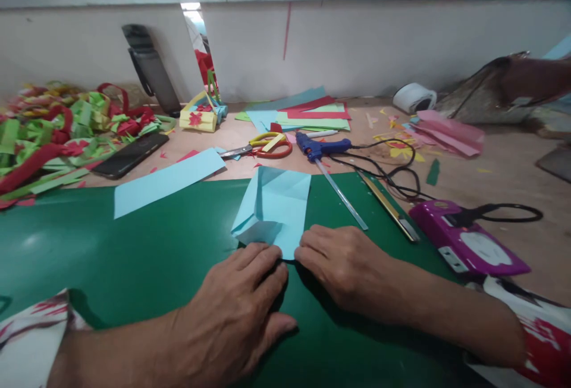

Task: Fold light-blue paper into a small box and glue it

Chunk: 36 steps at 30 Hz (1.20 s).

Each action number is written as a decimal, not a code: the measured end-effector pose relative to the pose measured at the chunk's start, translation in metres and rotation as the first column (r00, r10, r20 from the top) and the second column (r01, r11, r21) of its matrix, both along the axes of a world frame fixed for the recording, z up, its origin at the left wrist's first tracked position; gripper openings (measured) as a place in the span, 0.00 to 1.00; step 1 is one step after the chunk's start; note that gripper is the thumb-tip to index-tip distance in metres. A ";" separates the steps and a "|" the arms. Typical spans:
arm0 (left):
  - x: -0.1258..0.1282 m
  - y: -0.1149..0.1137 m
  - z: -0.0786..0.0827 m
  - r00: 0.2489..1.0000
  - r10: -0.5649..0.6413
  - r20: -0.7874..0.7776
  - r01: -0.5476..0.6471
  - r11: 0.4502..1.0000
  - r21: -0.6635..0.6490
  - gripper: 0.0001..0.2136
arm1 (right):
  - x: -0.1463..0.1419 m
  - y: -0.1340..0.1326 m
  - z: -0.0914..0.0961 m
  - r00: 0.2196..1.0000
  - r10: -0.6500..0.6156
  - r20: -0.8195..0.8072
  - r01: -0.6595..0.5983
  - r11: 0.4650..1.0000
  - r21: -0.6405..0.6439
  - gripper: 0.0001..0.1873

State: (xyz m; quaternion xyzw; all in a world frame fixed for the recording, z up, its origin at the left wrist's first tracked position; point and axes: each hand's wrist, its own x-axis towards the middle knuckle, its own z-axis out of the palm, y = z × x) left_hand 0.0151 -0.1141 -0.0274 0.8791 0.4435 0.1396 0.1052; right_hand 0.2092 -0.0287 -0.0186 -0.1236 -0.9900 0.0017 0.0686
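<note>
Folded light-blue paper [288, 194] is being supported on the green mat [147, 263], directly in front of both hands; a raised flap is being displayed along its left side. Its near edge is being touched by the left hand [236, 296], whose fingers are being held close together and whose thumb is being kept wide of them. The near right corner is being covered by the bunched fingers of the right hand [341, 260]; whether paper is being pinched there cannot be told, the thumb being hidden. A flat light-blue strip [169, 182] is being borne to the left, across the mat's far edge. Beyond the paper, scissors [251, 146] and a blue glue gun [314, 147] are being supported by the table [513, 165]. A cutter [388, 205] and a purple power box [446, 236] are being shown at right.
</note>
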 end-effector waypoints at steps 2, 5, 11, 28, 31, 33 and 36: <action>-0.001 0.002 0.002 1.000 0.014 -0.019 -0.014 1.000 -0.004 0.18 | -0.001 0.004 -0.004 0.997 -0.067 -0.047 0.064 0.996 -0.070 0.10; -0.002 0.004 0.003 0.999 0.012 -0.043 -0.012 1.000 0.000 0.19 | -0.004 0.007 -0.009 0.986 -0.148 -0.078 0.132 0.976 -0.175 0.11; -0.006 0.002 0.001 0.997 -0.013 -0.082 0.022 0.993 0.112 0.18 | -0.009 0.010 -0.012 0.953 -0.272 -0.133 0.202 0.899 -0.389 0.09; -0.003 0.004 0.001 0.993 -0.031 -0.113 0.054 0.977 0.207 0.15 | -0.022 0.006 -0.001 0.909 -0.416 0.017 0.396 0.852 -0.341 0.10; -0.004 0.004 -0.003 0.999 -0.029 -0.036 0.038 0.967 0.250 0.13 | -0.024 0.006 -0.002 0.906 -0.423 0.029 0.411 0.859 -0.306 0.09; -0.005 0.004 -0.006 1.000 -0.030 -0.006 0.031 0.964 0.263 0.12 | -0.025 0.006 -0.003 0.905 -0.423 0.037 0.415 0.863 -0.288 0.09; -0.005 0.004 -0.008 0.999 -0.035 -0.011 0.037 0.960 0.277 0.12 | -0.026 0.006 -0.003 0.903 -0.427 0.039 0.422 0.868 -0.262 0.09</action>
